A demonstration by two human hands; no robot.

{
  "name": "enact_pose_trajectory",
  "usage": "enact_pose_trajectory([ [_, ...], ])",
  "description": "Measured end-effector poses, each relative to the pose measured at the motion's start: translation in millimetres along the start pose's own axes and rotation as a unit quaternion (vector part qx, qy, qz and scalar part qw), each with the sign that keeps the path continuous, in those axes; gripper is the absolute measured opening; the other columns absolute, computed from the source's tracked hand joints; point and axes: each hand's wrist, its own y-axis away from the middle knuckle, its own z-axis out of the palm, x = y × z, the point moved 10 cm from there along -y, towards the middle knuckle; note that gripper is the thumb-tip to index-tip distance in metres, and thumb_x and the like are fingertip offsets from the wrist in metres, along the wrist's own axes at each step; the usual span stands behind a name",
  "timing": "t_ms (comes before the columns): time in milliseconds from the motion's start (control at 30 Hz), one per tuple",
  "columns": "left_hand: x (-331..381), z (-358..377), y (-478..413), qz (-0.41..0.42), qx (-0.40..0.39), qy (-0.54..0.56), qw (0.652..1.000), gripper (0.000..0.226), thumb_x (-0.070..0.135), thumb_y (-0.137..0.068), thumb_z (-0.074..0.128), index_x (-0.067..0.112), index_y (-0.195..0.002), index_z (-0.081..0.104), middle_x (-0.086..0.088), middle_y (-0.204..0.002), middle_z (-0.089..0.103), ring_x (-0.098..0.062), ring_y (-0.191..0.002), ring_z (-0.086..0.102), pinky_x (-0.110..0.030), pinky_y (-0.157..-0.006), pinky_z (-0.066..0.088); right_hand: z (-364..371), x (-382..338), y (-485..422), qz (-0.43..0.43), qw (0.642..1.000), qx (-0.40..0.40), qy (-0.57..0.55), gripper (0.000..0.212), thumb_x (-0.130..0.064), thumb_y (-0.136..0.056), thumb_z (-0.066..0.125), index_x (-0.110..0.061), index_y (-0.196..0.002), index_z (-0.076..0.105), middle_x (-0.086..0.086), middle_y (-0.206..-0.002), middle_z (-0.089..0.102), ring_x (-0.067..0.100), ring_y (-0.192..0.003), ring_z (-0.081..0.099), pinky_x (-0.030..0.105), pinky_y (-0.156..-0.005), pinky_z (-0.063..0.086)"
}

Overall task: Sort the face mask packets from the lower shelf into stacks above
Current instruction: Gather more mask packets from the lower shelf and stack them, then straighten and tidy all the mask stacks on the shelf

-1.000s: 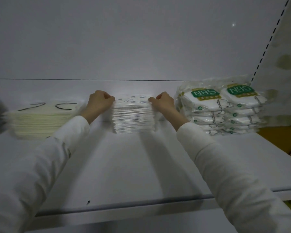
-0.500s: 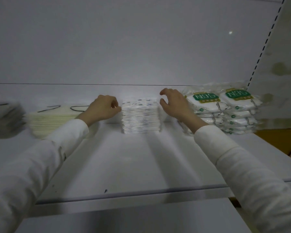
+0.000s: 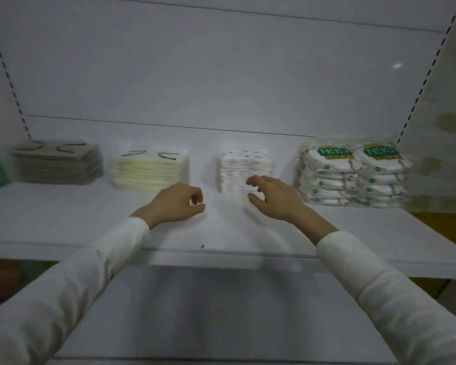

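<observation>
While both of your hands hover over the shelf (image 3: 221,233), neither holds anything. Your right hand (image 3: 274,197) has its fingers spread and relaxed, and the white stack (image 3: 244,169) stands just beyond it. Blur prevents telling whether the fingertips touch the stack's near face. Your left hand (image 3: 178,202) hangs just to the left of that stack, fingers loosely curled and gripping nothing. Beyond and to the left of that hand stands the cream stack (image 3: 149,169), with the grey stack (image 3: 57,162) further left. Just right of your right hand sit the N95 packets (image 3: 353,175), piled two abreast.

Assessment: the packets look thin, light and soft. Their film wrapping is likely slippery, so a tall pile may slide or fan out if pushed near its top.

Recommendation: take a packet flat, thumb above and fingers beneath, at its long edges. Steady a stack with a palm on each side, low down. Crushing risk appears slight; toppling is the main concern.
</observation>
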Motion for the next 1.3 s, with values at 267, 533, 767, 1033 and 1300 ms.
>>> enact_pose_trajectory([
  [267, -9, -20, 109, -0.065, -0.011, -0.016, 0.998, 0.020, 0.037, -0.088, 0.057, 0.021, -0.097, 0.065, 0.010, -0.088, 0.059, -0.014, -0.082, 0.060, -0.035, -0.077, 0.052, -9, -75, 53, -0.042, 0.996, 0.011, -0.072, 0.035, -0.041, -0.092, 0.050, -0.027, -0.125, 0.050, -0.008, -0.123, 0.059, 0.012, -0.107, 0.057, 0.031, -0.081, 0.045],
  [533, -67, -63, 185, -0.122, -0.004, -0.050, 0.991, 0.019, 0.032, -0.089, 0.056, 0.021, -0.103, 0.063, 0.006, -0.095, 0.060, -0.015, -0.085, 0.059, -0.035, -0.079, 0.052, -2, -154, 49, -0.091, 0.992, -0.017, -0.083, 0.037, -0.043, -0.090, 0.051, -0.030, -0.124, 0.050, -0.008, -0.124, 0.058, 0.010, -0.102, 0.059, 0.035, -0.082, 0.050],
  [767, -166, -102, 247, -0.155, 0.008, -0.076, 0.985, 0.018, 0.027, -0.090, 0.055, 0.020, -0.104, 0.063, 0.004, -0.102, 0.064, -0.012, -0.084, 0.060, -0.030, -0.074, 0.050, 30, -248, 7, -0.122, 0.989, -0.018, -0.087, 0.037, -0.046, -0.089, 0.050, -0.032, -0.124, 0.048, -0.009, -0.122, 0.058, 0.008, -0.100, 0.059, 0.033, -0.080, 0.051],
  [1033, -309, -166, 298, -0.154, 0.007, -0.116, 0.981, 0.016, 0.025, -0.088, 0.057, 0.021, -0.101, 0.066, 0.002, -0.098, 0.067, -0.011, -0.080, 0.062, -0.035, -0.072, 0.053, 72, -355, -62, -0.094, 0.993, -0.016, -0.075, 0.038, -0.043, -0.091, 0.048, -0.030, -0.127, 0.046, -0.003, -0.122, 0.059, 0.018, -0.099, 0.060, 0.037, -0.081, 0.051],
  [1300, -417, -196, 275, -0.170, 0.060, -0.045, 0.983, 0.007, 0.017, -0.085, 0.062, 0.018, -0.089, 0.068, 0.001, -0.084, 0.065, -0.017, -0.075, 0.061, -0.036, -0.070, 0.053, 106, -406, -125, -0.084, 0.996, -0.014, -0.009, 0.039, -0.037, -0.096, 0.042, -0.025, -0.133, 0.043, 0.003, -0.122, 0.058, 0.024, -0.099, 0.061, 0.035, -0.077, 0.051],
])
